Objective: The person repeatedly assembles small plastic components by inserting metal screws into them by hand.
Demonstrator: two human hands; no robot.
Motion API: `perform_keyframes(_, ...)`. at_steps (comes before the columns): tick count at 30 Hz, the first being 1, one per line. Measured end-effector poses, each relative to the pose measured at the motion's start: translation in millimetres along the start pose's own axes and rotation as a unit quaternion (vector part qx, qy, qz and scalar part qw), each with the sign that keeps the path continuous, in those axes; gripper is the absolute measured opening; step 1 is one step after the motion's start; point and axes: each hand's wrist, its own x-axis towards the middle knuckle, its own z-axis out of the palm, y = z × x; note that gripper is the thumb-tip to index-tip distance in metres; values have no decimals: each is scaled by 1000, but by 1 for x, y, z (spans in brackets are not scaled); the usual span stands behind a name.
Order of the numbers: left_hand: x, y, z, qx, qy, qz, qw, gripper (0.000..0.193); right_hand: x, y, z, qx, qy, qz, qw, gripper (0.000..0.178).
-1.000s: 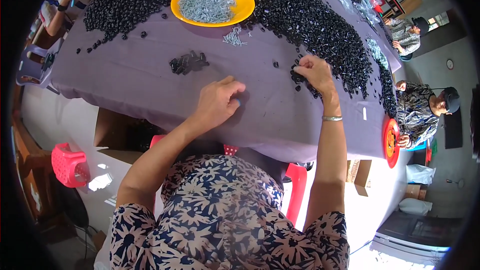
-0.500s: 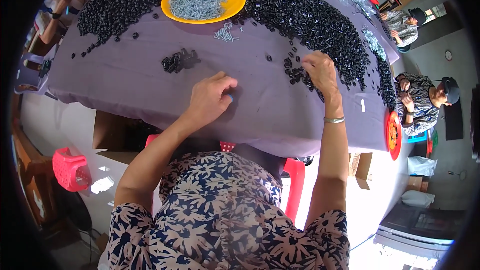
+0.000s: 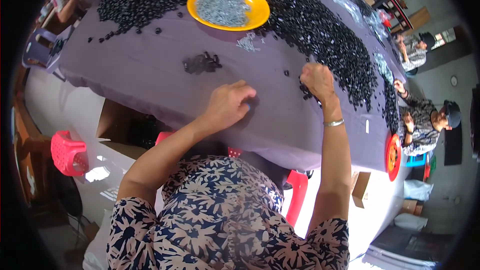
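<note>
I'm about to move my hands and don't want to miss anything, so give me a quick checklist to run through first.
1. Hands apart: ok; purple cloth shows between left hand and right hand.
2. Right hand's hold: cannot tell; anything in it is hidden.
3. Left hand's hold: cannot tell; its inside is mostly hidden.
4. Metal pieces all on the yellow plate: not ok; some lie loose on the cloth beside it.
5. Small black cluster separate from the big black heap on the right: ok; cloth shows between.

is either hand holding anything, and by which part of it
It cannot be told: the right hand is curled near the black pieces, the left hand over the purple cloth, their curled fingers hiding any grip.
</note>
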Motion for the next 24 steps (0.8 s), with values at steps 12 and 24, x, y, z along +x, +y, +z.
perform_keyframes(12, 5, 4, -8, -185, 116, -41, 975, 46, -22, -114, 0, 315, -8, -81, 946, 11)
perform_keyframes(24, 3, -19, -8, -149, 54, -37, 987, 51, -39, -140, 16, 413, -74, 27, 908, 11)
